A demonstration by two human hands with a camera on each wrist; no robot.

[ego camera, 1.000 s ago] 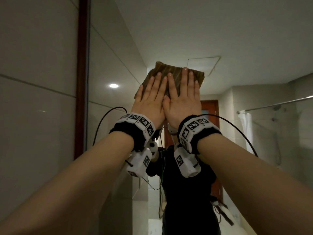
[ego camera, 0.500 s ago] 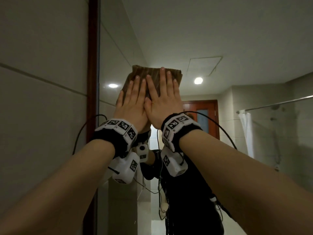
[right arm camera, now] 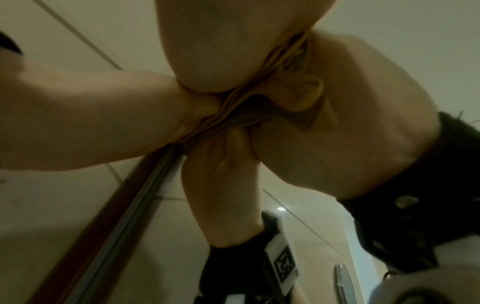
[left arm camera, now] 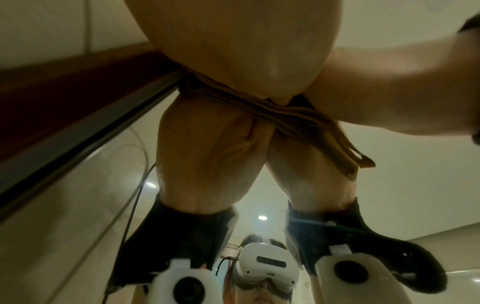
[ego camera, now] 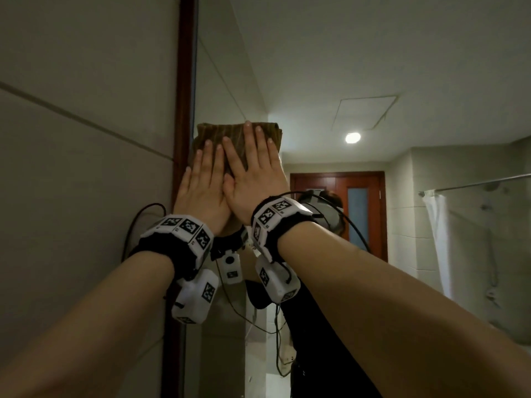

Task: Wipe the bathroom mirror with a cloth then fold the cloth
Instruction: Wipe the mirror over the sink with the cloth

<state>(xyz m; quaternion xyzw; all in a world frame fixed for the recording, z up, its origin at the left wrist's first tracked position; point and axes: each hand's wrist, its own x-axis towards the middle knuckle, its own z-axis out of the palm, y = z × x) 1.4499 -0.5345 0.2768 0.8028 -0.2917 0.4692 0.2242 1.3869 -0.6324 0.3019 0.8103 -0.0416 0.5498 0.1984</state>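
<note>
Wiping high on the mirror point(ego camera: 301, 70), both palms flat on the cloth point(ego camera: 234, 133), right up against the frame point(ego camera: 184, 81).

I'm pressing the folded brown cloth onto the glass at the frame's inner edge. Left hand point(ego camera: 201, 185) is nearest the frame, right hand point(ego camera: 254, 173) is just beside it on the far side, thumbs touching. Fingers on both are straight: no grasp, only pressure pinning the cloth. To do this well, I'm keeping even palm load so the loose layers hanging below don't bunch. I'm running the cloth edge tight along the frame, then overlapping passes away from it. Risk: the cloth slipping if pressure drops.
</note>
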